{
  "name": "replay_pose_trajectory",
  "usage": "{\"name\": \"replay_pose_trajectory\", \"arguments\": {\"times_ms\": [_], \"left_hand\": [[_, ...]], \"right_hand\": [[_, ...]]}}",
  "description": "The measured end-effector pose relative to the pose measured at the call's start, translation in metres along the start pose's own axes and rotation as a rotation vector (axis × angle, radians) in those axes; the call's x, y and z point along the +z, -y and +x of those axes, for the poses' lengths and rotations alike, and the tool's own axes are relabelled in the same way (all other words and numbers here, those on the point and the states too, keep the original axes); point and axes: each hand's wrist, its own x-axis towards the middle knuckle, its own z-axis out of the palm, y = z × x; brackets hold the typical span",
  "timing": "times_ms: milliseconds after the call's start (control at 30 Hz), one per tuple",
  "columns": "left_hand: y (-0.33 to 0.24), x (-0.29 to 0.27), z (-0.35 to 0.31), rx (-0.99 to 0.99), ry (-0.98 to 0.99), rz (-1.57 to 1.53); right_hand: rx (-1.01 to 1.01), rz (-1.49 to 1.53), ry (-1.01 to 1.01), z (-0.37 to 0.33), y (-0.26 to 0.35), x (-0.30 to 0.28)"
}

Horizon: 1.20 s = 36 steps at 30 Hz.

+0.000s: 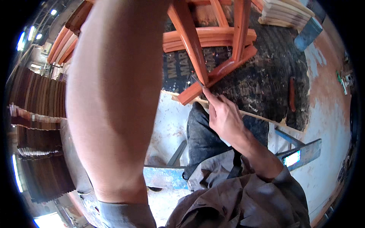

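My left forearm [118,95] rises large and close through the left half of the view; its hand lies out of sight past the top edge. With its index finger stretched and the others curled, my right hand [227,117] reaches a joint of an orange-brown wooden frame. A thin dark tool [197,79] shows at that fingertip, the rest hidden by the hand. At the joint, a glossy slanting leg [190,41] meets a short bottom rail [192,93]. A second leg [240,32] meets the same rail further right. Above the frame, the view cuts its parts off.
A black worn board [273,72] lies beneath the frame, with stacked curved orange slats [213,38] behind it. Pale wooden pieces [283,15] are piled at the far right beside a blue block [308,34]. A reddish stick [292,95] lies on the board. Dark wood stacks [42,93] stand left.
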Motion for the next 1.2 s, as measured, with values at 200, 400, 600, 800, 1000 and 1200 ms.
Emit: {"name": "replay_pose_trajectory", "arguments": {"times_ms": [200,400,600,800,1000,1200], "left_hand": [[0.010,-0.008,-0.014,0.072,0.000,0.000],[0.020,-0.012,-0.027,0.128,-0.004,0.000],[0.029,-0.015,-0.037,0.167,-0.003,-0.003],[0.038,-0.014,-0.043,0.198,-0.002,0.001],[0.040,-0.013,-0.044,0.215,-0.006,0.004],[0.040,-0.011,-0.046,0.228,-0.004,0.001]], "right_hand": [[-0.068,-0.114,-0.045,-0.048,0.006,-0.009],[-0.030,-0.112,0.024,-0.051,0.004,-0.016],[-0.057,-0.209,0.021,-0.042,0.006,-0.011],[-0.026,-0.352,0.043,-0.035,0.019,-0.009],[-0.016,-0.368,0.088,-0.027,0.016,-0.005],[-0.058,-0.398,0.077,-0.019,0.013,-0.004]]}}
